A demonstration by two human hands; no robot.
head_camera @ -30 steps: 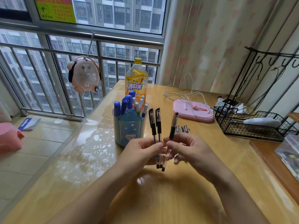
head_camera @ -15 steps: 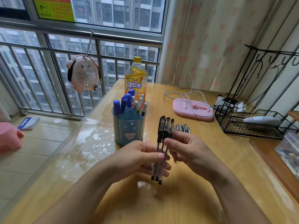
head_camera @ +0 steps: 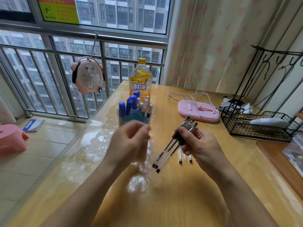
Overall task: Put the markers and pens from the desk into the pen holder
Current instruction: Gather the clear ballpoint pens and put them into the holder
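My right hand [head_camera: 198, 145] is closed on a bundle of clear pens with black caps [head_camera: 170, 149], held slanted above the desk with the caps pointing up and away. My left hand [head_camera: 129, 140] is blurred by motion, fingers curled, just in front of the blue pen holder [head_camera: 134, 118]; whether it holds anything is unclear. The holder stands upright with blue markers [head_camera: 129, 104] and thin white-capped markers [head_camera: 145, 104] in it. More clear pens [head_camera: 180, 156] lie on the desk under my right hand.
A yellow iced-tea bottle [head_camera: 141, 79] stands right behind the holder. A pink stand [head_camera: 185, 110] with a white cable lies at the back right, next to a black wire basket [head_camera: 255, 128]. A pink fan [head_camera: 88, 74] hangs off the desk's left edge.
The pen bundle has passed from my left hand to my right hand and now tilts to the right. My left hand has let go and moved left toward the holder.
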